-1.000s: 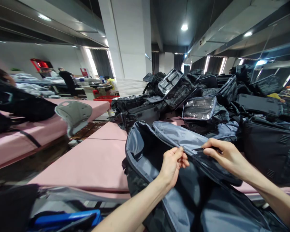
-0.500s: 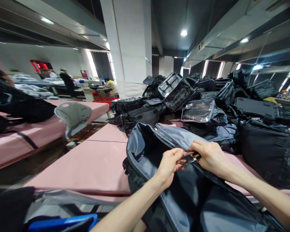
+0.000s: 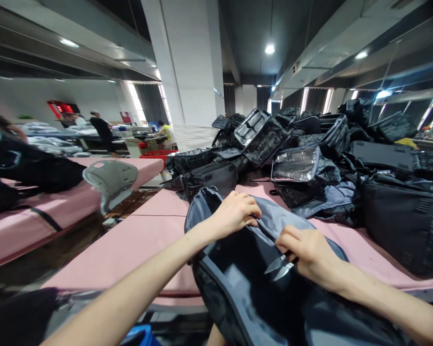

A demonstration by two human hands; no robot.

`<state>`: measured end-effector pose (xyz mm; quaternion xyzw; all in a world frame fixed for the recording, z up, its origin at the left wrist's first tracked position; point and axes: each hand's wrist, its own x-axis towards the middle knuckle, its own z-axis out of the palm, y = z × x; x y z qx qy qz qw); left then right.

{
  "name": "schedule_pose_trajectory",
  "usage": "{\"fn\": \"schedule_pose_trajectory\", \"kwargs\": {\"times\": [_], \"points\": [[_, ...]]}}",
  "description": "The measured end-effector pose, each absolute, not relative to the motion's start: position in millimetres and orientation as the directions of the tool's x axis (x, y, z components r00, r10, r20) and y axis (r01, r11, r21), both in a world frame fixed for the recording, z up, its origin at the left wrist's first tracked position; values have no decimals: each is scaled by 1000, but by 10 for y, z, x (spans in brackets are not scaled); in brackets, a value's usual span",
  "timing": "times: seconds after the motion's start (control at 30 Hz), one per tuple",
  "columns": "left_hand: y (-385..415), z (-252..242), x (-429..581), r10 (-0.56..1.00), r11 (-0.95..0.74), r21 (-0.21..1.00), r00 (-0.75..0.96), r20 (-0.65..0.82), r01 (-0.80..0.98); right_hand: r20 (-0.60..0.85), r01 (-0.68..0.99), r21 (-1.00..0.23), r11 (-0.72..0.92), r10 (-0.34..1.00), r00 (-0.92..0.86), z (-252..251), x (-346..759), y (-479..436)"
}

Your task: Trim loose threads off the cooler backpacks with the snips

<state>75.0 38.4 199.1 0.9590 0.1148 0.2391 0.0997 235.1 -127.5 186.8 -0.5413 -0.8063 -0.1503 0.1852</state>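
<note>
Grey lining shows in the open bag [image 3: 238, 298], which lies directly beneath both my hands at the near edge of the pink table [image 3: 130, 254]. With its back up and wrist bent, my left hand [image 3: 239, 211] pinches the lining's edge at the far side, its forearm slanting across from lower left. From lower right reaches my right hand [image 3: 305, 252], fingers curled round the snips [image 3: 284, 272], their parted blades pointing left over the dark interior.
</note>
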Motion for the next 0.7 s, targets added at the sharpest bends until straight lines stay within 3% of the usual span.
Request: {"fn": "schedule_pose_trajectory", "kwargs": {"times": [0.07,0.1,0.23,0.33,0.4,0.7], "points": [[422,2001,770,262,-942,304,873,412,140,440,916,-200,348,867,-233,1945,2385,-1287],[437,2009,786,263,-933,337,876,405,125,424,917,-258,305,888,-176,1970,2409,-1278],[492,2092,876,300,-857,499,913,276,130,304,943,-304,134,952,-38,1975,2525,-1148],[518,2182,950,323,-783,590,939,116,196,116,820,-567,86,993,-24,1988,2599,-1047],[525,2223,990,327,-763,611,941,85,210,41,714,-699,51,999,-32,2029,2624,-1018],[582,2196,997,297,-748,643,949,102,165,25,624,-781,-20,998,63,2055,2740,-1015]]}}
